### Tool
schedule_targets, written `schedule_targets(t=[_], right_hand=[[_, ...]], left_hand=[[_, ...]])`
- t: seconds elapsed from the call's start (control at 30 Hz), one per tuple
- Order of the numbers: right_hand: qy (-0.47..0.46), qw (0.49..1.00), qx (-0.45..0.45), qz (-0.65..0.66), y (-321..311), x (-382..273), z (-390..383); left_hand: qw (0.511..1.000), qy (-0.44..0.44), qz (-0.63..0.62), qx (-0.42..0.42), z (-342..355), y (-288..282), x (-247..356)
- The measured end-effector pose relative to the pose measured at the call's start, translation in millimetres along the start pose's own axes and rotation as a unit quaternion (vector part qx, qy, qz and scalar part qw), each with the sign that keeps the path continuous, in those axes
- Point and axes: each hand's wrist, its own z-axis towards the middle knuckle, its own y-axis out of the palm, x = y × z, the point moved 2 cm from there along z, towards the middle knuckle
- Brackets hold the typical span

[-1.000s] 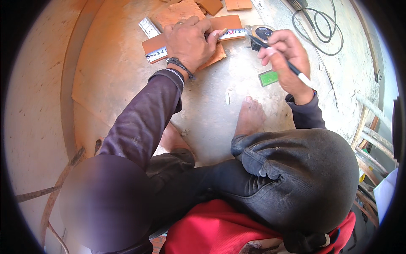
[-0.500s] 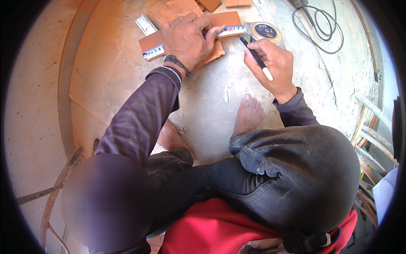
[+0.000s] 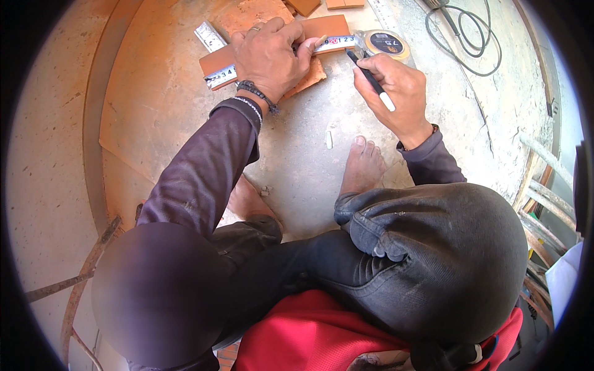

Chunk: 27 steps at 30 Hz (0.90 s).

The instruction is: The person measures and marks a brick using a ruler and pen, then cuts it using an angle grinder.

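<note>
The orange tile [image 3: 325, 27], as I saw it remotely, overlay a rough orange piece [image 3: 307, 79] on the floor [image 3: 297, 167]; the left hand [image 3: 270, 57] clasped it, with a tape blade [image 3: 338, 42] along its near edge. The right hand [image 3: 396, 93] gripped a black-and-white marker [image 3: 375, 82], tip just beside the tile's right end. Past that end lay the tape case [image 3: 385, 44]; farther right of the tile, a dark cable [image 3: 468, 41].

Left forearm [image 3: 195, 164]: extended diagonally from lower left to upper centre. Left hand [image 3: 267, 59]: upper centre, palm down, fingers bent, thumb pointing right. Right forearm [image 3: 434, 162]: partly visible right of centre, angled up and left. Right hand [image 3: 399, 89]: upper right, thumb and fingers closed in a pinch. Left foot [image 3: 249, 201], right foot [image 3: 363, 164]: bare, near centre.
</note>
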Motion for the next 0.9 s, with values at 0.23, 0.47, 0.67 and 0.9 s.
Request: schedule_targets(t=[0.23, 0.47, 0.67, 0.9], right_hand=[[0.004, 1.000, -0.006, -0.013, 0, -2, 2], [-0.006, 1.000, -0.002, -0.021, 0, -1, 1], [0.021, 0.999, -0.016, 0.047, -1, 0, 3], [-0.051, 0.992, 0.112, -0.031, -21, 7, 6]], left_hand=[[1.000, -0.004, 0.003, -0.009, -1, 1, -1], [1.000, -0.003, 0.007, -0.015, 0, -1, 1], [1.000, -0.003, 0.005, -0.013, 0, -2, 0], [1.000, 0.000, -0.002, -0.005, 1, -2, 2]])
